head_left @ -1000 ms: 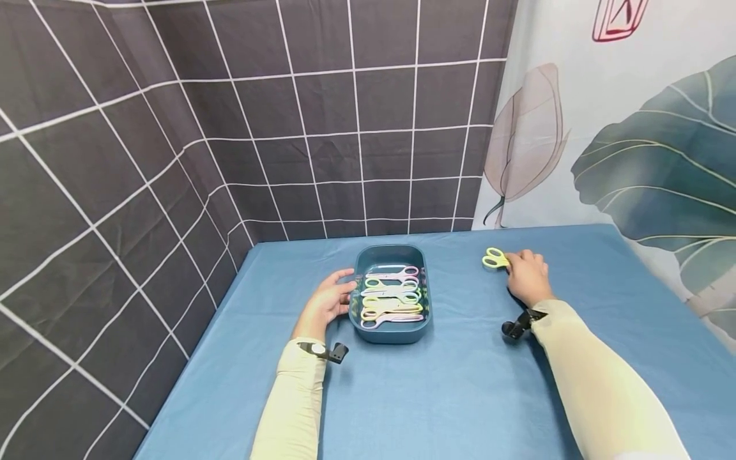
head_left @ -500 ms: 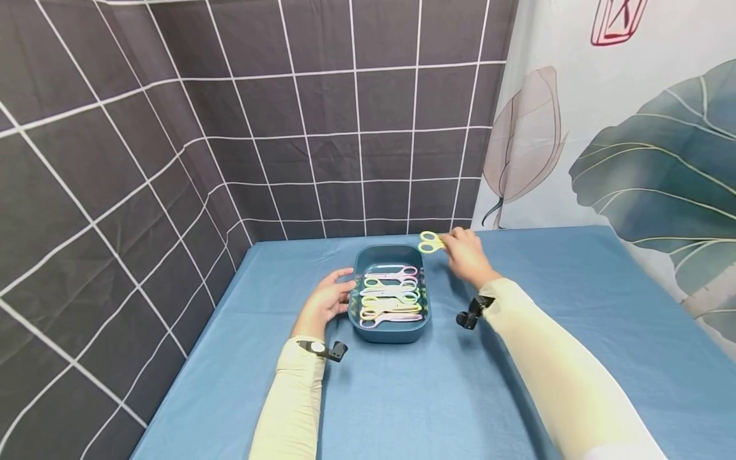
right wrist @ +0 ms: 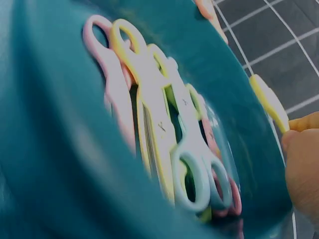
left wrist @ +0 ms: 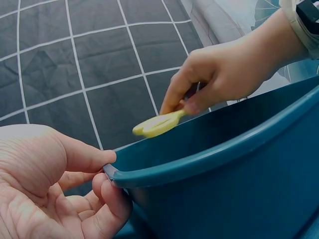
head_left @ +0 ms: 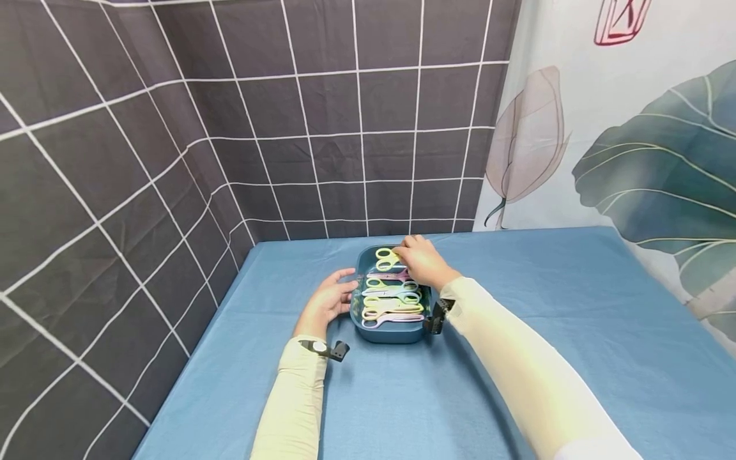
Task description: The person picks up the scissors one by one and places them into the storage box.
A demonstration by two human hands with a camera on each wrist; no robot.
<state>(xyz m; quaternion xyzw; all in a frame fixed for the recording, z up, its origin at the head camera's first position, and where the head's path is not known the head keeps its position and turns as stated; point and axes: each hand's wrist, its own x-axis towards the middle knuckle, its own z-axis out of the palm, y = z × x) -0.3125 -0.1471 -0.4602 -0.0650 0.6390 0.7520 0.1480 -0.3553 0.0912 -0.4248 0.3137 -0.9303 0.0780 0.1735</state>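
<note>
A dark blue plastic box (head_left: 392, 335) stands on the table with several pastel scissors (head_left: 392, 303) lying crosswise in it. My left hand (head_left: 326, 301) is at the box's left side; in the left wrist view its thumb and fingers (left wrist: 102, 159) pinch the rim. My right hand (head_left: 424, 262) holds yellow scissors (head_left: 386, 258) over the far end of the box, handle loops pointing left. The right fingers cover the blades. From the right wrist, pink, yellow and light blue scissors (right wrist: 192, 149) show inside the box, and the held yellow scissors (right wrist: 269, 102) are beyond its rim.
A blue cloth covers the table (head_left: 368, 396). Behind and to the left hangs a dark curtain (head_left: 322, 128) with a white grid. A white cloth with leaf prints (head_left: 529, 140) hangs at the back right.
My right hand has carried the yellow scissors leftward from the right part of the table to over the box's far end. The left hand has stayed at the box.
</note>
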